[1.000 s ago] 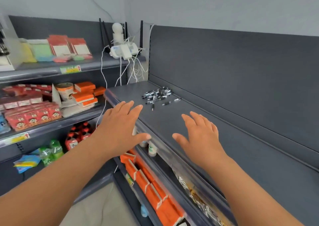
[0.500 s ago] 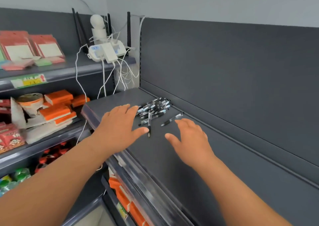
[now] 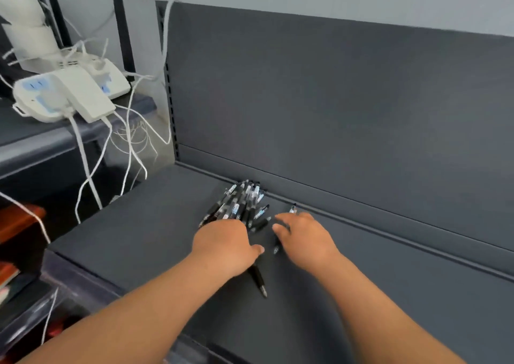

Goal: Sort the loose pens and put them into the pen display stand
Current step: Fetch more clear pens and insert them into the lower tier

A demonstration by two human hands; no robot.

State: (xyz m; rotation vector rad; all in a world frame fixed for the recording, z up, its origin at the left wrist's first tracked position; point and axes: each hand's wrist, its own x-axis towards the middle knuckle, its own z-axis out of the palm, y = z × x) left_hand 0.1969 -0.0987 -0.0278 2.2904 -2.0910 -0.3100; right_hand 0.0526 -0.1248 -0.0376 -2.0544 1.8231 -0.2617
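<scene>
Stretched in from the lower left, the left hand [image 3: 225,244], palm down, thumb stuck out to the right. Knuckles up and fingers bent away over the near end of the pen heap [image 3: 242,202], hidden beyond the knuckles. Cannot tell whether pinching a pen or merely resting there.

Just beside it to the right, the right hand [image 3: 308,241], also palm down, blurred at the fingertips. Thumb and forefinger apart, loosely spread, nothing visibly clasped. Laid over a slanted pen [image 3: 276,248], one end poking out below the thumb, the other past the fingers toward the rear.

Poking out from beneath the left palm toward the lower centre, a lone black pen [image 3: 258,278], tip nearest the camera, flat on the grey shelf [image 3: 144,233].

Beyond the hands, at mid-frame, the heap itself: many black-and-clear pens with white and pale blue label patches, roughly parallel, fanned from lower left to upper right, its far end close against the foot of the back panel [image 3: 333,113]. A few strays at its right edge, between the two hands.

Farther off, in the upper left of the frame, white power strips [image 3: 66,96] on a neighbouring shelf, with white cables [image 3: 83,155] trailing down.
</scene>
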